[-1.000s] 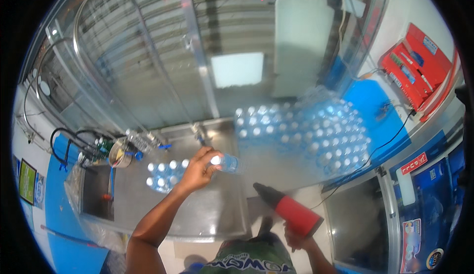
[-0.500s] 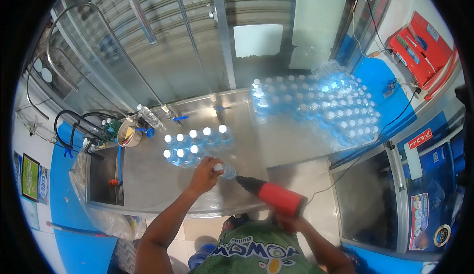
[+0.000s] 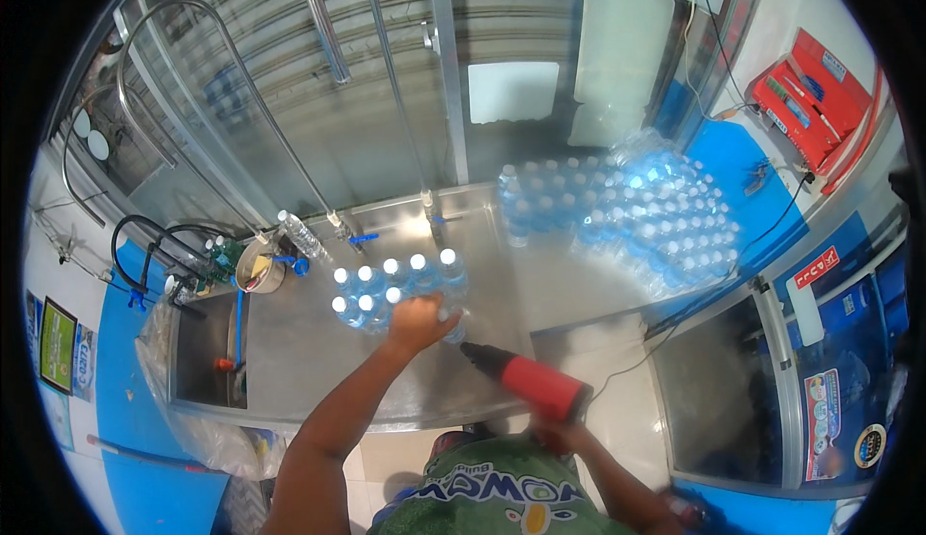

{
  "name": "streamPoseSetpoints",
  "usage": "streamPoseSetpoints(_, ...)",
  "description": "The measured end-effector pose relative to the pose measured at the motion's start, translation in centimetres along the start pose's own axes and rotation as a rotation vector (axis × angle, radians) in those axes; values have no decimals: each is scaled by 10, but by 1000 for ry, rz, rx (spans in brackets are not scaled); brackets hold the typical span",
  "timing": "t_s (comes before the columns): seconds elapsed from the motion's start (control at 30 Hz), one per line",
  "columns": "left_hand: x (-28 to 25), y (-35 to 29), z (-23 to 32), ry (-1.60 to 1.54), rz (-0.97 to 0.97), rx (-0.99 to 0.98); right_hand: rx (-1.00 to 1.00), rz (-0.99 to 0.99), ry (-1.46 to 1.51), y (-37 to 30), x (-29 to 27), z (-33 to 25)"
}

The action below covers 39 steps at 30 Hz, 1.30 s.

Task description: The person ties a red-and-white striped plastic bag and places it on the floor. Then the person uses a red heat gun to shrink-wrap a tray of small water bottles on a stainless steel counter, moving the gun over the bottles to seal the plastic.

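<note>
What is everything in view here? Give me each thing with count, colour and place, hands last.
Held bottle: 1, clear, left hand
Red-and-black tool: 1, right hand, nozzle toward held bottle
Grouped bottles: at least 8, clear with white caps, beside left hand
Massed bottles: dozens, bluish-clear with white caps, counter's right side
Steel counter: 1, silver, centre
Tilted bottle: at least 1, clear, back left
Tub: 1, beige, back left
Open case: 1, red, upper right
White panel: 1, on glass
Shirt: 1, green, bottom centre
Left hand: 1, bare, centre
Right hand: 1, bare, partly hidden
</note>
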State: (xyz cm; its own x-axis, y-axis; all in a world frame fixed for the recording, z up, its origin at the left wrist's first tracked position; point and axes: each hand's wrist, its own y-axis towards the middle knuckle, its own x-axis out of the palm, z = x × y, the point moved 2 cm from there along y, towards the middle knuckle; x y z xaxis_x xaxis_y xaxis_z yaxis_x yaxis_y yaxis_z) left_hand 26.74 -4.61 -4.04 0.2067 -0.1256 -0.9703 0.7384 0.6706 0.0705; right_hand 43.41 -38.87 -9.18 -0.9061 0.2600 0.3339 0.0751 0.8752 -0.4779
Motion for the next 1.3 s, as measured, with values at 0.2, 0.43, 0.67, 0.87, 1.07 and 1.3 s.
streamPoseSetpoints(0.2, -21, -8, 3, -216, 2, 227, 45, -6, 3, 3, 3, 5)
streamPoseSetpoints(0.43, -19, -7, -18, -335, -191, 178, -11, -23, 7, 12, -3, 19)
streamPoseSetpoints(0.67, -20, 2, -26, -258, 3, 115, -73, -73, 34, 23, -8, 15)
streamPoseSetpoints(0.87, -21, 19, -33, -228, -47, -105, -40, -34, -20, 29, -19, 12)
streamPoseSetpoints(1.07, -45, 26, 12, -94, 196, -7, 46, -16, -219, 31, -58, 15)
streamPoseSetpoints(1.3, -22, 187, 156, -246, 238, 435, -135, 1, -246, 13, -118, 18)
